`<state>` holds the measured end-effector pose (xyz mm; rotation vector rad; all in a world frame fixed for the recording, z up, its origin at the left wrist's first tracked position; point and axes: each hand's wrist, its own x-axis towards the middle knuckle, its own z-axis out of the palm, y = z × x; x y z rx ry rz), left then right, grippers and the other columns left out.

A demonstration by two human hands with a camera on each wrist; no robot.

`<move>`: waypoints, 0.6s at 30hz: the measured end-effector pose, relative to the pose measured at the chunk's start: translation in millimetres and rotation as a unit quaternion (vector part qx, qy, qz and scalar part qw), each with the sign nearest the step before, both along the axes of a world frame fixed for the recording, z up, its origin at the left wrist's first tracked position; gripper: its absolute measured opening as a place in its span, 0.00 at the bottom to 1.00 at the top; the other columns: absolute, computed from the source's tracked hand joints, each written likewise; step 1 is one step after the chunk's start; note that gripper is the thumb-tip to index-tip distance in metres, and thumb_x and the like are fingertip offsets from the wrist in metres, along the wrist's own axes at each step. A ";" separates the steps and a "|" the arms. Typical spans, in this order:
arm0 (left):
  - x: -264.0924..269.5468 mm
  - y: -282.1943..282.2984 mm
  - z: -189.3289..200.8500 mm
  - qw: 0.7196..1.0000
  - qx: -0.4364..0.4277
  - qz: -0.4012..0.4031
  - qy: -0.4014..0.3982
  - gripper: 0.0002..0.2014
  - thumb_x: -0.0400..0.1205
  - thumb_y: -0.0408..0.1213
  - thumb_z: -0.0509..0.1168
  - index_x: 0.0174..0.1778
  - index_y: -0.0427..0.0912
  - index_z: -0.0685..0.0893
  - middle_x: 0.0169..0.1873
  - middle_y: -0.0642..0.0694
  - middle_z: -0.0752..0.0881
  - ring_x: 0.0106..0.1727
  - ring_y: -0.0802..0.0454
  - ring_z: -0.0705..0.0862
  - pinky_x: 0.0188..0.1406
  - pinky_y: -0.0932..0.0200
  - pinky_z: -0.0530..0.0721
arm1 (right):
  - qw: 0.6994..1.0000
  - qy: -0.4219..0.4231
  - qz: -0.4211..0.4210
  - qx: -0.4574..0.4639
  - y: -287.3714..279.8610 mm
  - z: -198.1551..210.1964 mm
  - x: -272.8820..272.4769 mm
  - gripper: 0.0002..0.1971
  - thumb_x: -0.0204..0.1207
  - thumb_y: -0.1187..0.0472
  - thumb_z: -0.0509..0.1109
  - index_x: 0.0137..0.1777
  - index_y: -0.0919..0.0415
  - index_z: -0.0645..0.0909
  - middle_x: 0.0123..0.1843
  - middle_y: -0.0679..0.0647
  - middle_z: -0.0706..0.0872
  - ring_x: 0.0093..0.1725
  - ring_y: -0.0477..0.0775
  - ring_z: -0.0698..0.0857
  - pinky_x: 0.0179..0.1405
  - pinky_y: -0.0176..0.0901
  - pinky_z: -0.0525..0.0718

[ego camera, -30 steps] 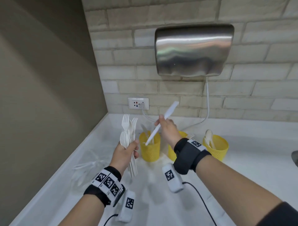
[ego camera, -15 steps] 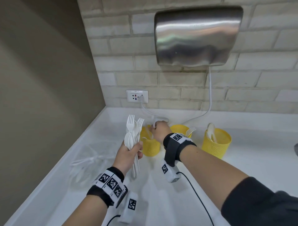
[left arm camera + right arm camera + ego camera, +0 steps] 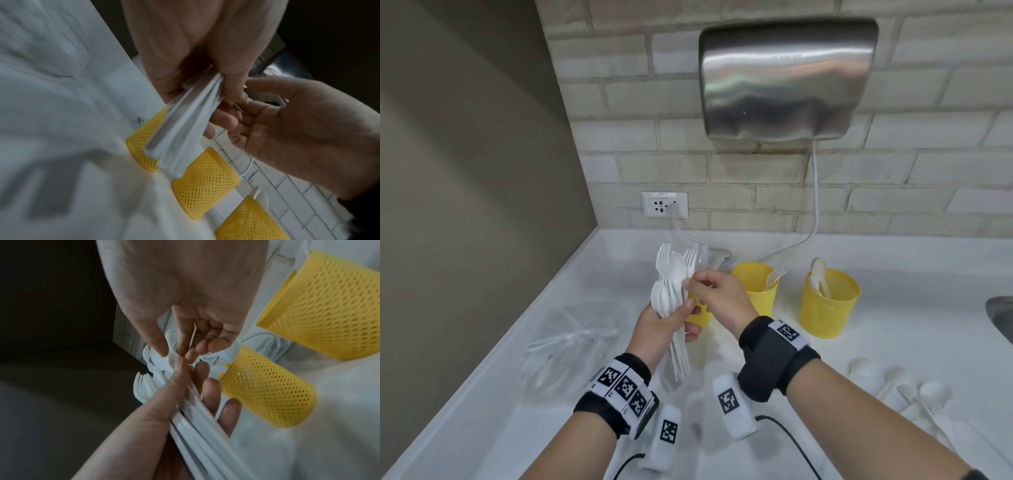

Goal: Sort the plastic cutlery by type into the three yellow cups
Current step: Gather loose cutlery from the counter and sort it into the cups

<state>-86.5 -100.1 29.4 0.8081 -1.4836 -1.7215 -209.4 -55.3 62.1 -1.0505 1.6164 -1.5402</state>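
Head view shows the left hand wrapped round a bundle of white plastic cutlery, forks and spoons mixed, heads up and handles fanning down below the fist; holding them upright like this likely keeps the heads visible so the types can be told apart. The right hand reaches across to the top of the bundle, and in the right wrist view its thumb and forefinger pinch one white piece near the heads, seemingly to draw it out; which type it is cannot be told. Three yellow mesh cups stand in a row on the white tabletop: the left cup is mostly hidden behind the hands, the middle cup holds a fork, the right cup holds spoons. More loose cutlery lies on the tabletop at the right, still unsorted. A crumpled clear plastic bag lies at the left. Behind is a pale brick wall with a steel hand dryer and a socket.
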 end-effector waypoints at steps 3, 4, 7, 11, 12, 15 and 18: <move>0.0 4.5 1.3 1.000 0.013 -0.017 0.001 0.09 0.83 0.38 0.67 0.56 0.40 0.86 0.43 0.40 0.91 0.34 0.46 0.88 0.42 0.43 0.90 | 0.999 0.032 -0.034 -0.003 -0.3 -6.8 -1.7 0.06 0.78 0.60 0.72 0.39 0.55 0.80 0.38 0.52 0.83 0.36 0.51 0.80 0.39 0.39 0.78; 0.7 5.2 0.7 1.000 0.018 -0.018 -0.001 0.10 0.83 0.38 0.67 0.57 0.40 0.85 0.44 0.40 0.92 0.37 0.45 0.89 0.43 0.42 0.90 | 0.998 0.037 -0.041 0.000 -1.1 -7.8 -2.9 0.07 0.80 0.60 0.70 0.40 0.54 0.77 0.40 0.54 0.84 0.38 0.53 0.81 0.40 0.42 0.78; 3.9 3.3 -1.0 1.000 0.028 -0.009 0.002 0.12 0.82 0.40 0.68 0.59 0.40 0.84 0.48 0.39 0.92 0.46 0.42 0.91 0.45 0.40 0.90 | 0.996 0.017 -0.075 -0.035 -0.8 -2.3 -5.7 0.04 0.86 0.60 0.59 0.48 0.57 0.70 0.42 0.53 0.88 0.41 0.53 0.85 0.43 0.44 0.80; 6.0 -0.2 -1.1 0.999 0.012 0.042 -0.012 0.06 0.82 0.36 0.68 0.53 0.39 0.84 0.37 0.41 0.86 0.33 0.48 0.85 0.34 0.51 0.87 | 0.989 0.064 -0.111 -0.080 4.0 4.7 -10.0 0.03 0.88 0.60 0.54 0.54 0.58 0.67 0.34 0.53 0.78 0.35 0.52 0.78 0.39 0.44 0.76; 5.9 -1.2 -1.4 0.999 0.009 0.051 -0.012 0.03 0.82 0.35 0.68 0.50 0.41 0.84 0.32 0.42 0.82 0.28 0.49 0.80 0.31 0.52 0.84 | 0.990 0.066 -0.102 -0.074 6.3 5.1 -8.3 0.03 0.87 0.59 0.54 0.53 0.55 0.68 0.34 0.53 0.74 0.33 0.51 0.74 0.36 0.43 0.74; 4.9 -4.0 -3.1 0.998 -0.016 0.061 -0.026 0.02 0.82 0.36 0.69 0.45 0.43 0.83 0.28 0.44 0.76 0.23 0.51 0.74 0.31 0.52 0.80 | 0.999 0.007 -0.035 -0.016 14.1 3.9 2.3 0.07 0.84 0.56 0.61 0.44 0.51 0.72 0.30 0.50 0.72 0.27 0.47 0.69 0.29 0.39 0.68; 4.0 -0.8 -2.6 0.996 -0.052 0.059 -0.030 0.03 0.81 0.36 0.69 0.48 0.42 0.82 0.28 0.46 0.78 0.22 0.51 0.74 0.29 0.53 0.80 | 0.999 -0.029 0.024 0.005 22.9 4.0 14.8 0.08 0.80 0.58 0.67 0.41 0.58 0.76 0.28 0.47 0.75 0.23 0.43 0.71 0.24 0.30 0.67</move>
